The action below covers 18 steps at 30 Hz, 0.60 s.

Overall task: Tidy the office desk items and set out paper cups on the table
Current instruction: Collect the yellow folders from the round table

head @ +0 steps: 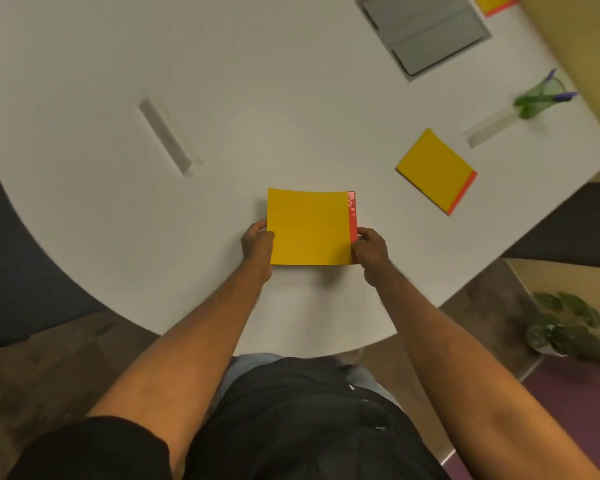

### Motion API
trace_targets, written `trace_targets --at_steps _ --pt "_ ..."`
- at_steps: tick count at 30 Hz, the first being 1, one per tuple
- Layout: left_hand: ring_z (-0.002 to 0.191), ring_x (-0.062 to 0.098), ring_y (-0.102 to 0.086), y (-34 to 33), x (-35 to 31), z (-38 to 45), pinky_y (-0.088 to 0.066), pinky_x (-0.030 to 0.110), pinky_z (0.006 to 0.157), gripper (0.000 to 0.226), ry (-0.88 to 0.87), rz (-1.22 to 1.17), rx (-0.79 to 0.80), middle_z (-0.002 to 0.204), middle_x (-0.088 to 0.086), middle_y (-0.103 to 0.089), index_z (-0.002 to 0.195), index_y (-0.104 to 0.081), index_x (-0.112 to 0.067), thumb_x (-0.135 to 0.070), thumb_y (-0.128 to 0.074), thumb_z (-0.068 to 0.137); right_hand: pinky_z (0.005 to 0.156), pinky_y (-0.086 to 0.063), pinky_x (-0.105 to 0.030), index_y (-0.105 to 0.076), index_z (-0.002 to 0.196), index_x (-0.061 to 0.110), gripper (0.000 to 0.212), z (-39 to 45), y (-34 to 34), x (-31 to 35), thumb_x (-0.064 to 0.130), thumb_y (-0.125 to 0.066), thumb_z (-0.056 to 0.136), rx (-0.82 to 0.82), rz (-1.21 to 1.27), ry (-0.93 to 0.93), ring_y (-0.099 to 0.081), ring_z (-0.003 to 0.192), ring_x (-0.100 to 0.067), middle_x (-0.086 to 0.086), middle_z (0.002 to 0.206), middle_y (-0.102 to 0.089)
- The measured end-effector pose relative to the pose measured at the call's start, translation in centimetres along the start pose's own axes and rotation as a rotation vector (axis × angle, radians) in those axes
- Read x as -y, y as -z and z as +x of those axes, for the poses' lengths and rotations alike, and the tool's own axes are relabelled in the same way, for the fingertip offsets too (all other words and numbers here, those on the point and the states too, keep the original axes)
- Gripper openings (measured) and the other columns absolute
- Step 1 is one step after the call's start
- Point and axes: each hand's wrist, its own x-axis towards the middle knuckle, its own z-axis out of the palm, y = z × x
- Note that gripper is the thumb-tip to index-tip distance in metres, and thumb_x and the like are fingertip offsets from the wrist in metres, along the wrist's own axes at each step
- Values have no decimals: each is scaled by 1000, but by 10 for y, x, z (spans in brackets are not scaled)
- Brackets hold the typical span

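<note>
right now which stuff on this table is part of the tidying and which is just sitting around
Part of the job:
- yellow pad held at its side edges by the left hand and right hand
- second yellow pad lying to the right
- third yellow pad, at the far edge, partly cut off
- green pen cup

Just lying about:
- grey hatch set in the table
- potted plant on the floor

No paper cups in view.

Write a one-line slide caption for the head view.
Both hands, left hand and right hand, hold a yellow booklet over the white table.
</note>
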Motion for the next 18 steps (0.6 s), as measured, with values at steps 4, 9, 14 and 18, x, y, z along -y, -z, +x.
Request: trace_targets --at_steps 4,9,14,18 --pt "77 13 -64 -42 10 -24 -54 25 60 42 -39 34 65 108 7 -67 135 -61 -11 2 -51 96 99 -54 -46 -56 138 6 39 7 50 -21 3 -47 100 8 27 1 -58 122 -30 -13 137 -59" --pt "88 22 -66 -100 33 -54 -58 37 77 44 -92 45 90 118 11 -66 138 -58 -11 3 -50 97 101 -54 -50 -60 131 6 33 27 122 -49 5 -50 99 77 82 55 -60 121 -32 -13 133 -62" --pt "110 32 -63 -169 65 -80 -53 51 99 46 -92 67 111 134 17 -62 144 -52 -9 3 -48 99 91 -57 -44 -61 118 10 20 50 204 -83 8 -50 101 139 190 86 -64 115 -35 -16 124 -65" --pt "113 33 -63 -224 79 -102 -53 49 98 46 -103 81 134 137 15 -61 144 -52 -10 2 -47 100 94 -57 -46 -60 113 13 14 65 264 -101 13 -51 102 142 210 102 -65 112 -34 -15 121 -66"
